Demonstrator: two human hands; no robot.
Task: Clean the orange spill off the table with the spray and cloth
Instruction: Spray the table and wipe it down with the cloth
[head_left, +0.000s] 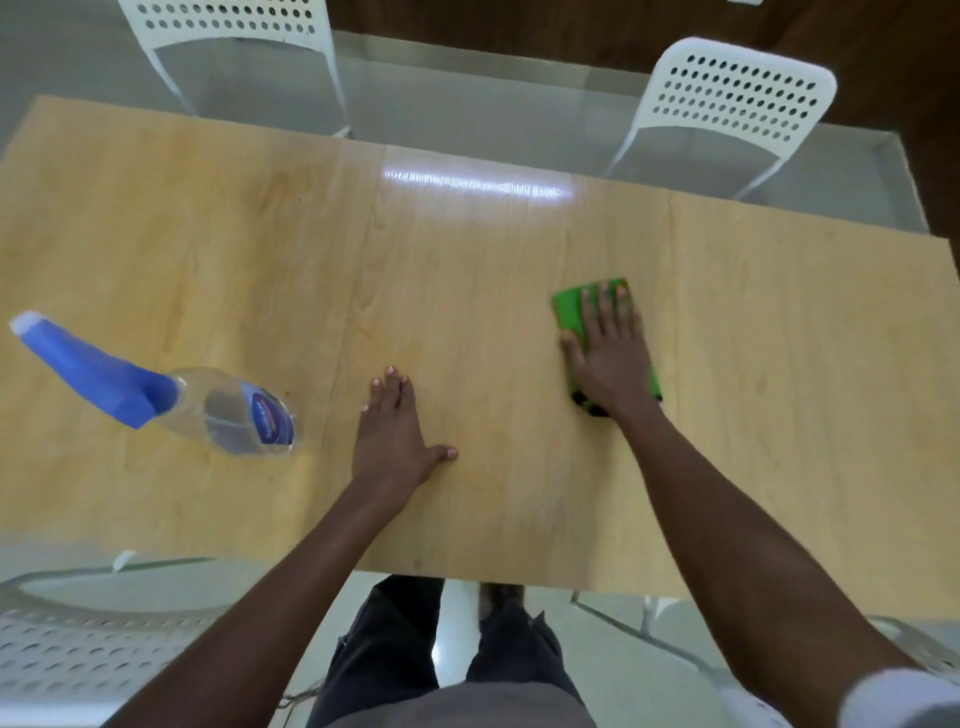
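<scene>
Pressing flat on the green cloth (570, 310), the right hand (610, 348) has its fingers spread and extended, palm down, pinning the cloth against the table (779, 364). The cloth lies toward the right half of the table, about midway between the far and near edges; its green edge shows beyond the fingertips and along the thumb side, and a darker corner shows below the wrist.

The left hand (395, 431) lies palm down directly on the bare tabletop near the middle of the near edge, fingers extended and close together, thumb spread out to the right. It holds nothing and is well apart from the cloth.

The spray bottle (228, 410) stands near the left end of the table, closer to the near edge, well apart from both hands. Its body is clear with a blue label, and its blue trigger head (88, 371) points toward the left edge.

Faint orange streaks (384, 345) are visible on the wood just beyond the left fingertips, with a pale orange tint on the surface between the two hands. The residue is thin and its extent is hard to tell.

Two white perforated chairs (737, 98) stand beyond the far edge.
</scene>
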